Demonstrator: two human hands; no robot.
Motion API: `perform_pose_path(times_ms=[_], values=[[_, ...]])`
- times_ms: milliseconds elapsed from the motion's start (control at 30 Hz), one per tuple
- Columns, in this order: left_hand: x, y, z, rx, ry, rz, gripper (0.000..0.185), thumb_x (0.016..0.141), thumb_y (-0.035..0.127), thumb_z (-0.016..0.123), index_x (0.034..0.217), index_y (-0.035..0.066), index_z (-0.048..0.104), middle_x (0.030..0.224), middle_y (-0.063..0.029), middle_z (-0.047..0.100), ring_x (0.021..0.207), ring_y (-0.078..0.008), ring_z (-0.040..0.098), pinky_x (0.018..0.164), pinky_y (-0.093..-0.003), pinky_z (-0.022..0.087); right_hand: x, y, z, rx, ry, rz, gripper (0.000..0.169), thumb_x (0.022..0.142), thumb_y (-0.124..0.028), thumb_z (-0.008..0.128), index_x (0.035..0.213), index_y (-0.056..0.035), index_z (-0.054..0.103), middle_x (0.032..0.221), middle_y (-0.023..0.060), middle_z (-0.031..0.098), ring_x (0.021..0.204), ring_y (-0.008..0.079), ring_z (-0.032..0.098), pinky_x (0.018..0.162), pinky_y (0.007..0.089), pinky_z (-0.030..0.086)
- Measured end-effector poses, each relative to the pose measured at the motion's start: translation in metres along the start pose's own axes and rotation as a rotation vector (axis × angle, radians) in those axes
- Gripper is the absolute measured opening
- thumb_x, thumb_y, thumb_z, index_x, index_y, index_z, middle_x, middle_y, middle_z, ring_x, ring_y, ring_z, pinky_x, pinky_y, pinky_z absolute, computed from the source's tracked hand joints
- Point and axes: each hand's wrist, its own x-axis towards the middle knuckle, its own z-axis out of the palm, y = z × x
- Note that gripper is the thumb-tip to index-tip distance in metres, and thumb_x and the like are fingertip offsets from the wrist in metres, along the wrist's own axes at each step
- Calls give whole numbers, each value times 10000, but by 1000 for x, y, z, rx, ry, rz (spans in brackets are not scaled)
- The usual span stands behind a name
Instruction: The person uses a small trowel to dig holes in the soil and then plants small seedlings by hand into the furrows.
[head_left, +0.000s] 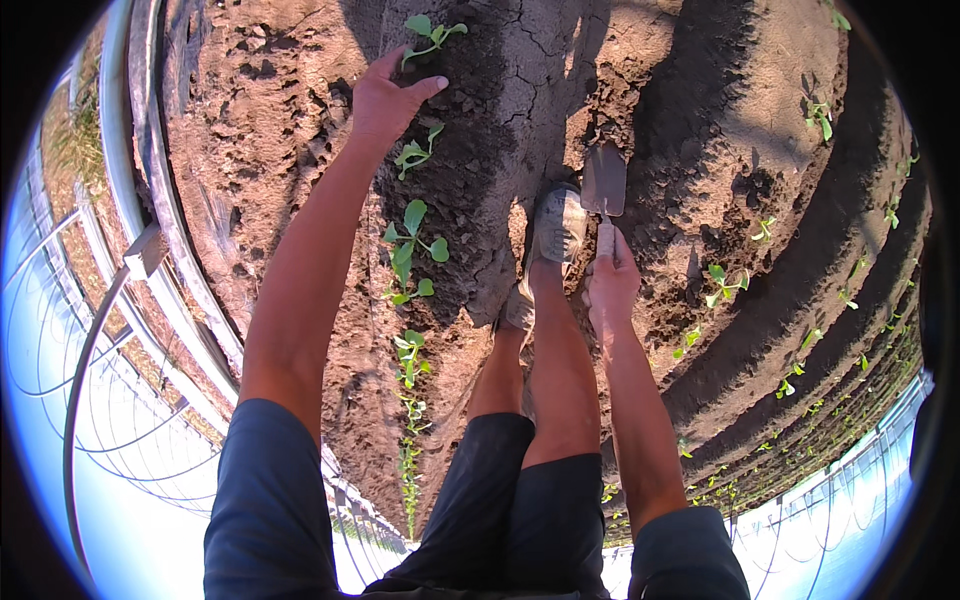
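My left hand (384, 101) is at the base of a young leafy seedling (429, 34) in dark, loose soil. Its thumb and forefinger are spread apart, the forefinger close to the stem; whether it touches the stem I cannot tell. My right hand (613, 289) grips the pale handle of a hand trowel (604, 180). The trowel's flat metal blade points away from me, beside my shoe (561, 225), over the furrow. Nearer to me in the left row stand a small seedling (417, 155) and a bigger broad-leaved one (405, 251).
A cracked, trodden soil path (525, 90) runs between the rows. More planted ridges curve off to the right, with seedlings such as one small plant (724, 285). Along the left edge run a pale rail (116, 112) and a curved metal hoop (90, 337) of a greenhouse frame.
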Motion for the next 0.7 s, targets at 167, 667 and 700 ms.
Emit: perform_pose_path(times_ms=[167,667,700], values=[[3,1,15,196,67,145,853,708,528,874,1403,131,578,1395,-211,523,1255,-354,557,1029,-453,495,77,0,12,-81,5,-87,444,987,-113,509,1425,-70,565,909,37,661,602,54,523,505,241,421],[-4,1,14,118,91,110,699,798,505,816,1398,227,592,1368,-192,534,1284,-364,524,1076,-470,449,-9,-48,28,-519,-191,-815,535,884,21,522,1411,-56,573,876,49,677,709,47,536,632,237,481],[-4,1,13,112,77,116,687,803,487,817,1395,218,595,1346,-179,551,1275,-360,530,1075,-466,449,-6,-52,33,-491,-176,-786,534,888,27,518,1414,-52,570,901,34,671,705,45,527,621,235,475]])
